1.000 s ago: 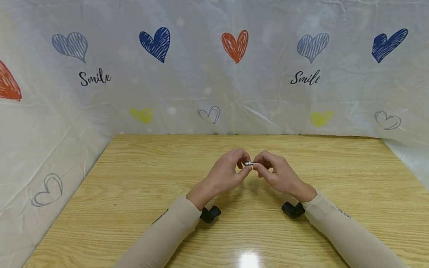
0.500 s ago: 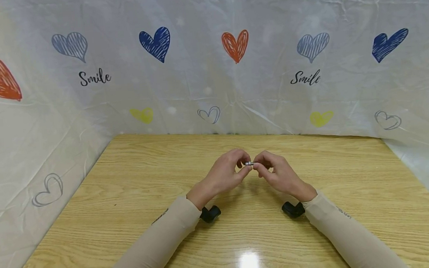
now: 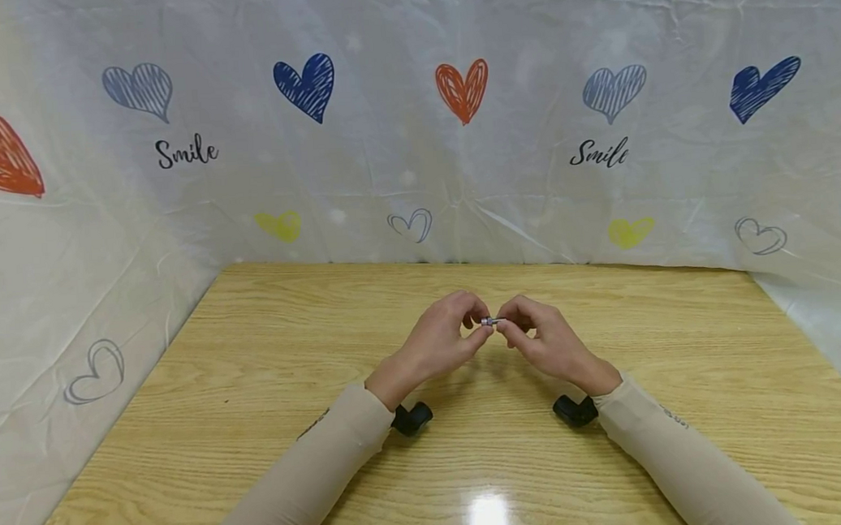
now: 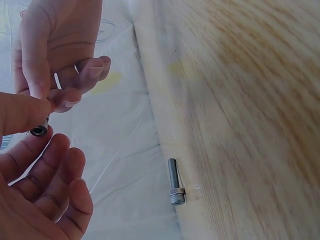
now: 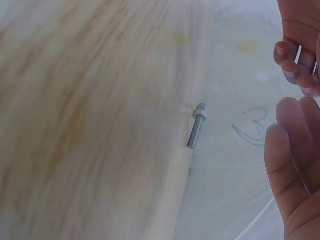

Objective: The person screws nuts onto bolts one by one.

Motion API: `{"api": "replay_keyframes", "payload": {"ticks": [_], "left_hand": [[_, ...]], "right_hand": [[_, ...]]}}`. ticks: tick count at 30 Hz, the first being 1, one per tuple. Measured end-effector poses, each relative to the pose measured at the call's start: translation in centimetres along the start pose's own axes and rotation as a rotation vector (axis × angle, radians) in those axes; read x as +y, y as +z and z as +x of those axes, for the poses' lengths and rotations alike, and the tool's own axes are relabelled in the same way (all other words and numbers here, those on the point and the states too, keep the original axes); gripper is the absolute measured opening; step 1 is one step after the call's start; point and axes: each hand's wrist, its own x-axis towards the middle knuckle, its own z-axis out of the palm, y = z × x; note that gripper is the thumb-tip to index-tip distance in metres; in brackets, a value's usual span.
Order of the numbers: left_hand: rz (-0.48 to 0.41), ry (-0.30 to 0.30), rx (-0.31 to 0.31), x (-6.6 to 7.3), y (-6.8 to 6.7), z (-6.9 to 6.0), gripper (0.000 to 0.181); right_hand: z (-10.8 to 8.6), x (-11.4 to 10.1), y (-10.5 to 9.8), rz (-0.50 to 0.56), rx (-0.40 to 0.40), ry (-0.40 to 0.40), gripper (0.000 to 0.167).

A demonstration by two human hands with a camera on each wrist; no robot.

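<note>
Between my two hands is a small metal socket-head bolt, held above the table. My left hand pinches its head end with thumb and finger; the hex socket faces the left wrist camera. At the other end, the thumb and forefinger of my right hand pinch the thin shank. The other fingers of both hands are bent and partly hidden. A second bolt, with a nut-like ring near its head, appears on the table in both wrist views; from the head view it cannot be seen.
The wood-grain table reaches back to a white cloth printed with hearts and "Smile". Cloth also hangs at the left and right sides. Black wrist devices sit under both forearms, just above the table.
</note>
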Motion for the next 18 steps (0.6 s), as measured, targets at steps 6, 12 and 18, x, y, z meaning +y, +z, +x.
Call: {"api": "replay_keyframes", "payload": {"ticks": [6,12,18], "left_hand": [[0.017,-0.003,-0.001,0.05,-0.09,0.01,0.008],[0.030,-0.015,-0.009,0.00,-0.15,0.03,0.008],[0.048,-0.031,-0.027,-0.11,-0.14,0.05,0.007]], "right_hand": [[0.02,0.02,-0.08,-0.041,0.001,-0.033,0.005],[0.09,0.08,-0.10,-0.061,0.003,-0.038,0.005],[0.19,0.14,-0.08,-0.069,-0.008,-0.036,0.004]]}}
